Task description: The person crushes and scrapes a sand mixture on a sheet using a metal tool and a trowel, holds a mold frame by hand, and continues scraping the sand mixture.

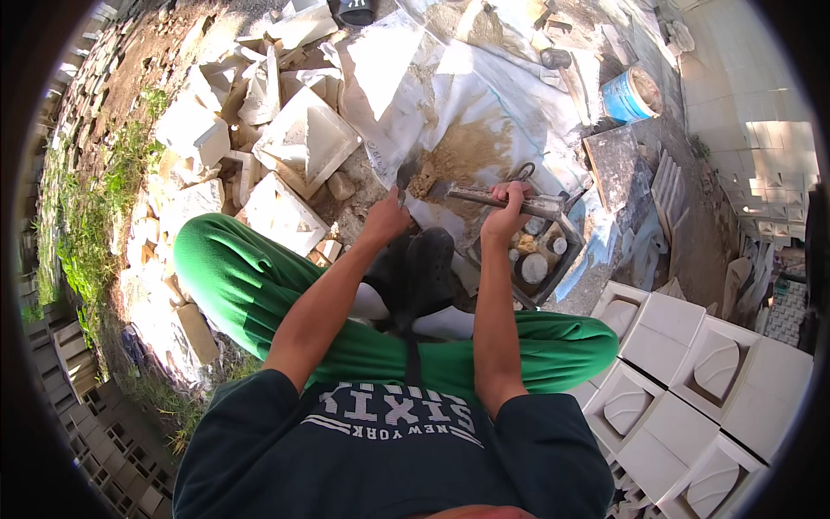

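Note:
My left hand (387, 218) is closed around the handle of a small trowel, its dark blade (407, 171) pointing away from me beside a heap of damp sand-coloured mortar (424, 179). Fingers of my right hand (507, 214) wrap around a long, flat bar (475, 195) crusted with mortar, held roughly level. Its left end lies close to the mortar heap. Just beneath this hand is a dark crate (554, 278) holding several round, pale pieces. Behind the heap, wet mortar (475, 154) is spread over a white sheet (527, 108).
Broken white blocks (304, 143) are piled on the left. A blue bucket (629, 95) lies tilted at the far right, near a flat board (612, 167). Stacked white moulded blocks (670, 337) stand close on my right. My dark shoes (430, 259) are between my hands.

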Tool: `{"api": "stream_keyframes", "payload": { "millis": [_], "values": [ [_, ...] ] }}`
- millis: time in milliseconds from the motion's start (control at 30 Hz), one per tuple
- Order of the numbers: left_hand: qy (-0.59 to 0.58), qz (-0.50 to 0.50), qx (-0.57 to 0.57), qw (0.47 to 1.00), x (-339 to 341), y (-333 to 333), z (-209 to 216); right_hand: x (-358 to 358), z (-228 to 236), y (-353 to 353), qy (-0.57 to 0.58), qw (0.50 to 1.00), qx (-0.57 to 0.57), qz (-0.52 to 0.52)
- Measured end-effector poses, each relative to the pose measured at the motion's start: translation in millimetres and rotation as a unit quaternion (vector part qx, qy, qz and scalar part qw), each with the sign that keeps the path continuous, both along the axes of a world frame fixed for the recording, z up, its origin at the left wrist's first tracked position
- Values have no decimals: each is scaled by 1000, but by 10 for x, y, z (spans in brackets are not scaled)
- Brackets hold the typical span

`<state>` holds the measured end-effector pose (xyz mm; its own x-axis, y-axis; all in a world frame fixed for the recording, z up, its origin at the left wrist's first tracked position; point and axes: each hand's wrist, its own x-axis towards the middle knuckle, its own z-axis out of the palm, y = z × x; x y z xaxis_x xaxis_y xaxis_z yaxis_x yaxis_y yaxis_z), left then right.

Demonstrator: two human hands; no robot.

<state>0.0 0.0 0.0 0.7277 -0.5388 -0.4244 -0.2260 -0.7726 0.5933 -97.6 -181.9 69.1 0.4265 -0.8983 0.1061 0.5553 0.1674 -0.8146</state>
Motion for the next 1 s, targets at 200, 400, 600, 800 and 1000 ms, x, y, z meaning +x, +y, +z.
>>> {"api": "stream_keyframes", "payload": {
  "millis": [200,400,600,800,1000],
  "values": [
    [-46,26,-39,998,-131,-36,1,-60,593,-133,30,996,-78,-4],
    [-29,-26,-2,999,-112,-124,200,-33,772,262,125,991,-46,-20],
    [-37,-9,-5,999,-147,-148,170,58,214,672,115,980,-151,-53],
    [4,60,-22,998,-151,-81,187,422,423,430,122,992,-36,2],
    [28,58,-28,998,-56,-75,57,688,884,88,63,983,-101,137]
  ]
}}
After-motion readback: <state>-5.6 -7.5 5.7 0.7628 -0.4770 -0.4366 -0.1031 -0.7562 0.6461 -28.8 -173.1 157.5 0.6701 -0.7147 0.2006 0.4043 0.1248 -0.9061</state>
